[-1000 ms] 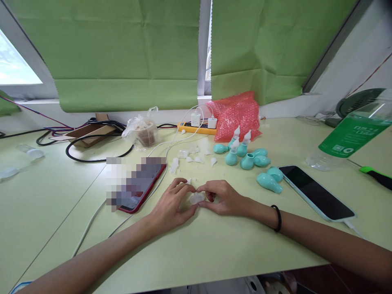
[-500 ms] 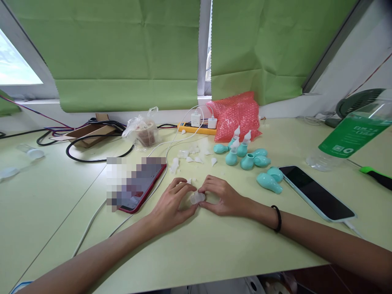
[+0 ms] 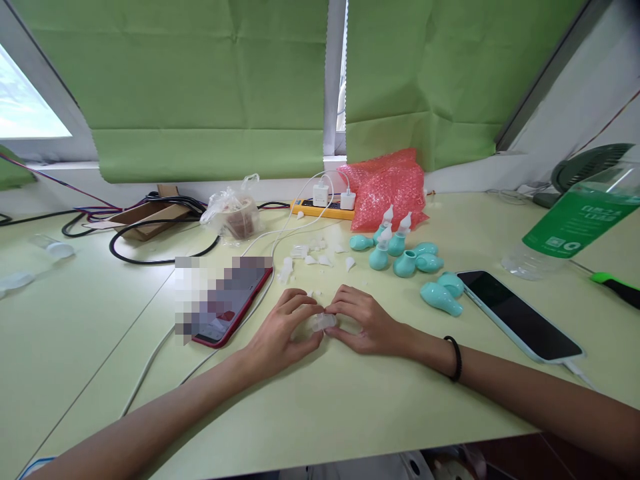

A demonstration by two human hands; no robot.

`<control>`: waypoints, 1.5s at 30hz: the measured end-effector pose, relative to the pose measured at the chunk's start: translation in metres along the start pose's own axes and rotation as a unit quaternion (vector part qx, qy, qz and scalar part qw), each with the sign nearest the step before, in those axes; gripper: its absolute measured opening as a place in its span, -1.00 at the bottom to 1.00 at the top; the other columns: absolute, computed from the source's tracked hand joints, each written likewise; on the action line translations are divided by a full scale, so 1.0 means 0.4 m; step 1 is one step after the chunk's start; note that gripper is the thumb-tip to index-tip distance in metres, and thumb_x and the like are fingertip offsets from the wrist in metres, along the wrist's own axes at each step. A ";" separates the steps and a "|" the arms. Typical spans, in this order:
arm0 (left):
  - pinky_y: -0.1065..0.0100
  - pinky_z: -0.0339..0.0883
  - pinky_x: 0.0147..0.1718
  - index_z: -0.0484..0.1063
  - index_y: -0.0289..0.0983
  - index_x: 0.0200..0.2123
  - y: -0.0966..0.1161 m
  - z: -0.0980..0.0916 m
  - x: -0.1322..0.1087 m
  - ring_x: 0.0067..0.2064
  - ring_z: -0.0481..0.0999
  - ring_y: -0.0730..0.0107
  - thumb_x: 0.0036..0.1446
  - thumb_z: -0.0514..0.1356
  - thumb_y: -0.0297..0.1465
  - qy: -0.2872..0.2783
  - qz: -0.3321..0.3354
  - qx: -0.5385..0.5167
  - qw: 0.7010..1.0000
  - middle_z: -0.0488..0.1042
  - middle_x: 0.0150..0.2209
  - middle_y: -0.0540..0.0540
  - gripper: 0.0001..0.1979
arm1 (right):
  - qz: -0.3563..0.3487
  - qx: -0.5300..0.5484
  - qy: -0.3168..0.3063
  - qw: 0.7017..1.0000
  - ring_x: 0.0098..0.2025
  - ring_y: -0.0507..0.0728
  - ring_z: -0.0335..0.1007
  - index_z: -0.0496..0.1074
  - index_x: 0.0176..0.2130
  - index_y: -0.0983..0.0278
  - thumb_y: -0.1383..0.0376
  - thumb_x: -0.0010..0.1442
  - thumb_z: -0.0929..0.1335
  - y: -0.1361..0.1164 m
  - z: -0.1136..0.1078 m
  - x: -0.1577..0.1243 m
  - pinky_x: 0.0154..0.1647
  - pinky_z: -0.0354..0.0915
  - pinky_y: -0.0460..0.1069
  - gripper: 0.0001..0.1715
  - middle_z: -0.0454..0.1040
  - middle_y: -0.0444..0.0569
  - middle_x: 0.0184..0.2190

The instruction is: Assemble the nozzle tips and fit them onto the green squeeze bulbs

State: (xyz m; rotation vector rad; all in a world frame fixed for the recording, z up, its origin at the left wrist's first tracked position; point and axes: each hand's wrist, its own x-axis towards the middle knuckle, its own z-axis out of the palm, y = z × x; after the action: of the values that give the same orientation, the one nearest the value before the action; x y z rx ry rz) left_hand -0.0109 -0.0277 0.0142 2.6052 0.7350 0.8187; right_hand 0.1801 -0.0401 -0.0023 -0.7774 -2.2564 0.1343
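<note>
Hands [image 3: 285, 333] pinching translucent piece [image 3: 324, 323], bottle label [image 3: 575, 223], blurred writing [image 3: 599, 214]

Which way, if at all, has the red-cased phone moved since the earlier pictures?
No; the red-cased phone keeps its place just right of the table seam.

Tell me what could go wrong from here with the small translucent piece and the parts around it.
The small translucent piece is pinched between the left hand and right hand, so it might slip free. Loose pale pieces lie just beyond the hands and could get scattered. The open-mouthed teal bulb stands upright past the right hand; a knock might tip it.
</note>
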 end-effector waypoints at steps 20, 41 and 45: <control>0.27 0.25 -0.17 0.18 -0.26 -0.15 0.006 0.004 -0.009 -0.11 0.26 0.30 0.03 0.06 -0.44 0.011 -0.038 0.009 0.999 0.31 -0.21 -0.14 -0.73 | -0.004 -0.038 0.091 0.995 -0.36 0.07 0.23 0.33 -0.29 0.26 0.34 0.00 0.33 0.011 0.003 0.002 -0.37 0.25 -0.01 -0.82 0.35 -0.03 -0.43; 0.41 0.19 -0.41 0.33 -0.31 -0.35 0.026 -0.020 0.002 -0.40 0.31 0.43 0.11 -0.03 -0.35 -0.106 -0.056 -0.042 0.992 0.33 -0.44 -0.06 -0.80 | -0.169 -0.145 0.088 0.971 -0.35 0.06 0.23 0.29 -0.32 0.27 0.52 -0.01 0.29 -0.012 -0.016 0.002 -0.42 0.28 -0.05 -0.78 0.37 -0.02 -0.42; 0.44 0.19 -0.44 0.33 -0.33 -0.39 0.025 -0.015 0.004 -0.45 0.30 0.47 0.06 0.02 -0.35 -0.096 -0.092 -0.059 0.989 0.34 -0.46 -0.04 -0.83 | -0.170 -0.138 0.070 0.973 -0.34 0.06 0.22 0.28 -0.29 0.28 0.54 -0.01 0.27 -0.006 -0.011 0.000 -0.41 0.28 -0.05 -0.75 0.36 -0.02 -0.41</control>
State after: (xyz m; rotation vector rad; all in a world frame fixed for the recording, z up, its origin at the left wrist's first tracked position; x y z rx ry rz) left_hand -0.0097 -0.0341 0.0240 2.4252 0.8278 0.5327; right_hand 0.1820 -0.0426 0.0016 -0.5072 -2.2616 -0.3927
